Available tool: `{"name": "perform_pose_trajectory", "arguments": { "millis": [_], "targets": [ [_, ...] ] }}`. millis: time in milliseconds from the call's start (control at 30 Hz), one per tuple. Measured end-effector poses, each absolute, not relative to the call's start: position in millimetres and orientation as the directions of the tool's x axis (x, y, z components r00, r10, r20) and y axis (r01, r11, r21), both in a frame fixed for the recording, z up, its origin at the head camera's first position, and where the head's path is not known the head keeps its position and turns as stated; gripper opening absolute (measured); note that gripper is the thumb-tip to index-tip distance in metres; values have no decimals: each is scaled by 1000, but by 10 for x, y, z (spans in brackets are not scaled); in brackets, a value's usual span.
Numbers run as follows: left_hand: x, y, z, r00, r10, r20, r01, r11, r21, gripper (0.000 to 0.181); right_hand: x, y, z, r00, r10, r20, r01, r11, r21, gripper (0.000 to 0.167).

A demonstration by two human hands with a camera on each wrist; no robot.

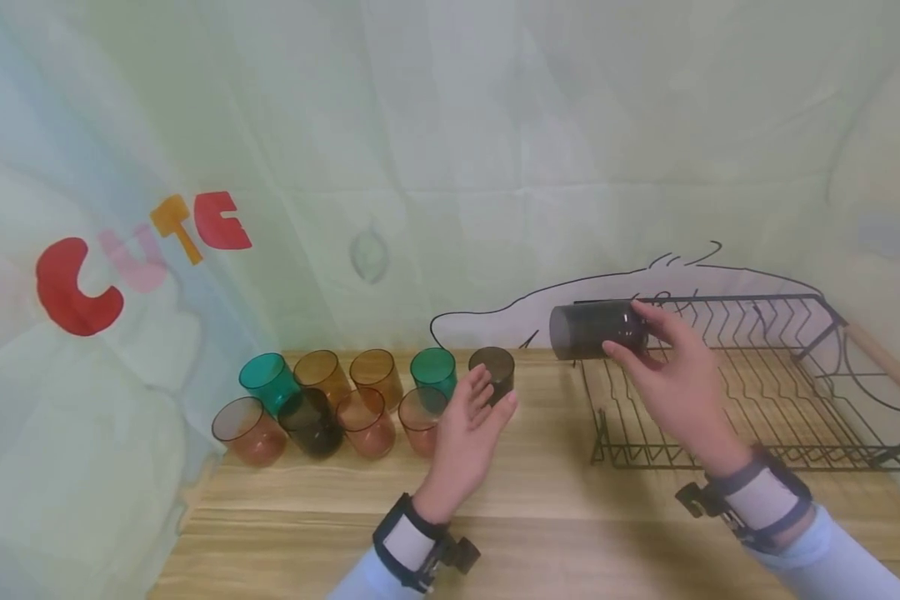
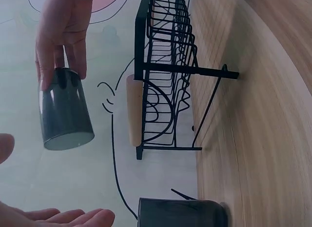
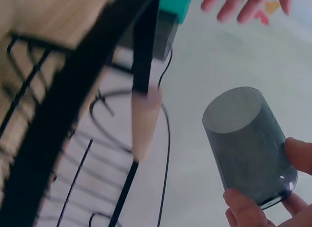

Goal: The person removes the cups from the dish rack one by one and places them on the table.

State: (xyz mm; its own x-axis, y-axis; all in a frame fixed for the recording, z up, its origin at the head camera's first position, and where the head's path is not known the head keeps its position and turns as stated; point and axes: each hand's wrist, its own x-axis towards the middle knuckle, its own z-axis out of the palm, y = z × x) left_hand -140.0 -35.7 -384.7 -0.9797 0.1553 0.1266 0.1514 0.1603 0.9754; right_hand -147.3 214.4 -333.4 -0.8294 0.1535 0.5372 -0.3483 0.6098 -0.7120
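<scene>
A dark grey see-through cup (image 1: 596, 330) lies on its side in the air, and my right hand (image 1: 678, 379) grips it near its base. In the right wrist view the mouth of this grey cup (image 3: 243, 144) points away from the palm. My left hand (image 1: 468, 442) hovers with relaxed fingers and holds nothing, in front of another dark cup (image 1: 498, 367) that stands on the table. Left of it stand several coloured cups: green (image 1: 433, 371), amber (image 1: 375, 375), pink (image 1: 367, 425) and dark grey (image 1: 311, 423). The left hand partly covers one pink cup (image 1: 420, 421).
A black wire dish rack (image 1: 720, 392) with wooden handles (image 1: 885, 354) stands at the right of the wooden table (image 1: 540, 533), below and beside the right hand. Behind the table hangs a pale printed curtain (image 1: 495, 167).
</scene>
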Motion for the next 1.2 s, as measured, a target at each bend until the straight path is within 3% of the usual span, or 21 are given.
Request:
{"name": "perform_pose_trajectory", "arguments": {
  "millis": [200, 400, 567, 833, 1200],
  "targets": [
    [-1397, -325, -3818, -975, 175, 135, 154, 96, 983, 70, -1382, 1920, -3381, -842, 129, 523, -379, 550, -745, 58],
    [-1407, -278, -3778, -980, 196, 35, 41, 29, 999, 72, -1310, 1733, -3408, -817, 119, 565, -436, 513, -739, 59],
    [-1426, -251, -3737, -964, 265, -20, -51, -111, 993, 68, -1263, 1621, -3424, -813, 112, 572, -473, 445, -760, 57],
    [-1445, -269, -3722, -920, 391, 15, -120, -319, 940, 56, -1223, 1545, -3494, -819, 77, 568, -505, 373, -778, 56],
    [-1461, -278, -3700, -933, 360, -6, -125, -308, 943, 55, -1132, 1481, -3441, -846, 65, 529, -477, 351, -806, 56]
  ]
}}
